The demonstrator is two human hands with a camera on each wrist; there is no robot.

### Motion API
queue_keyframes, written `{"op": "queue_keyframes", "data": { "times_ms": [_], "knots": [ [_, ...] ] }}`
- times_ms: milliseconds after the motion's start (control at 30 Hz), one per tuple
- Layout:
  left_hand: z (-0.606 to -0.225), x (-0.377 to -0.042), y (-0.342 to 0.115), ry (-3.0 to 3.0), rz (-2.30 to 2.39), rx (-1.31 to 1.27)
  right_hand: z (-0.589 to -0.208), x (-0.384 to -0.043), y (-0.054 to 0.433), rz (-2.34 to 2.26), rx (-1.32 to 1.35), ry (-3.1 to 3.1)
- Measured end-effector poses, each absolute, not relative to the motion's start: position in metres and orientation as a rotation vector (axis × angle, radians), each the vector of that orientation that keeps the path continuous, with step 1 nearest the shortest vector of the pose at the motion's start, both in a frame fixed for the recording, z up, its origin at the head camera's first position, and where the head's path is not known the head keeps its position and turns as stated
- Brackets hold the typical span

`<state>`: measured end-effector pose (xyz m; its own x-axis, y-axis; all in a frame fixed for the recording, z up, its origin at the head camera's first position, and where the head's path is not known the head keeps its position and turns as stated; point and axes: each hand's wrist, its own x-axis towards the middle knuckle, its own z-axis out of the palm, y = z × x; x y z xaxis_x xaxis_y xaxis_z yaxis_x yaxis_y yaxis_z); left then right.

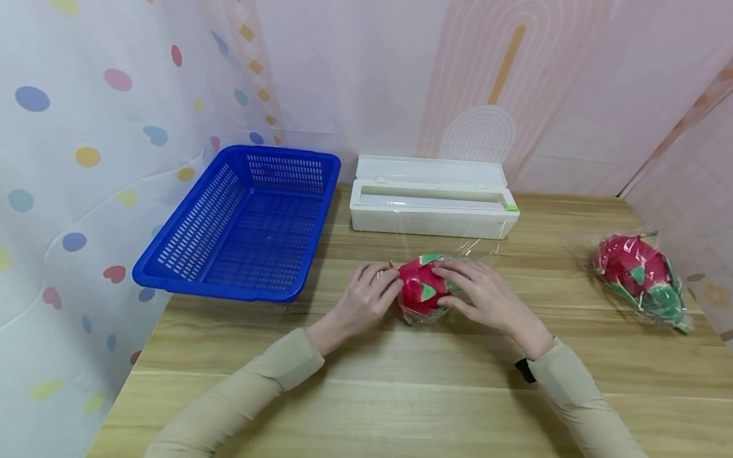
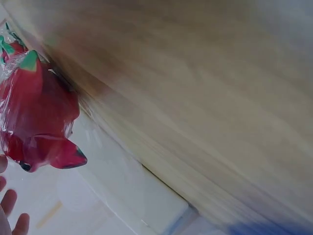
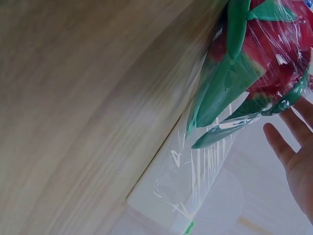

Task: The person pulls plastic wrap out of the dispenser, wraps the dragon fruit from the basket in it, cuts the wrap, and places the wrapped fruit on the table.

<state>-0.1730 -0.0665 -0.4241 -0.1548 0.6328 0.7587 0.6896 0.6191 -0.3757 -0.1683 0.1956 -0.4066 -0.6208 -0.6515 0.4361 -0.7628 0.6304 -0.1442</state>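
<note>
A red dragon fruit [image 1: 420, 289] with green-tipped scales sits on the table, covered by clear cling film [image 3: 215, 129]. Film also stretches from the fruit back toward the white dispenser box [image 1: 435, 222]. My left hand [image 1: 366, 296] touches the fruit's left side with bent, relaxed fingers. On the right side, my right hand [image 1: 487, 294] rests its spread fingers against fruit and film. In the left wrist view some left fingertips [image 2: 10, 200] stand apart from the fruit. Both thumbs are partly hidden in the wrist views.
A blue slotted basket [image 1: 214, 289] stands at the left. The dispenser's lid [image 1: 429, 168] is raised, showing a film roll, with a green piece [image 1: 511, 208] at its right end. Another film-wrapped dragon fruit [image 1: 635, 270] lies far right. Patterned curtains [image 1: 355, 76] border the table [image 1: 401, 394].
</note>
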Motion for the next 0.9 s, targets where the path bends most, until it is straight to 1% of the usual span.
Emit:
{"op": "queue_keyframes", "data": {
  "times_ms": [133,300,533,900],
  "knots": [
    [-0.424,-0.173,-0.065,-1.847,-0.107,-1.025,-0.405,-0.168,0.197,0.49,1.124,-2.548],
    [-0.424,-0.169,-0.065,-1.938,-0.064,-1.07,-0.401,-0.169,0.201,0.64,1.159,-2.587],
    [-0.425,-0.165,-0.062,-2.122,-0.142,-1.073,-0.404,-0.172,0.207,0.51,1.265,-2.515],
    [-0.426,-0.167,-0.059,-2.293,-0.319,-1.091,-0.413,-0.179,0.201,0.454,1.277,-2.289]
  ]
}}
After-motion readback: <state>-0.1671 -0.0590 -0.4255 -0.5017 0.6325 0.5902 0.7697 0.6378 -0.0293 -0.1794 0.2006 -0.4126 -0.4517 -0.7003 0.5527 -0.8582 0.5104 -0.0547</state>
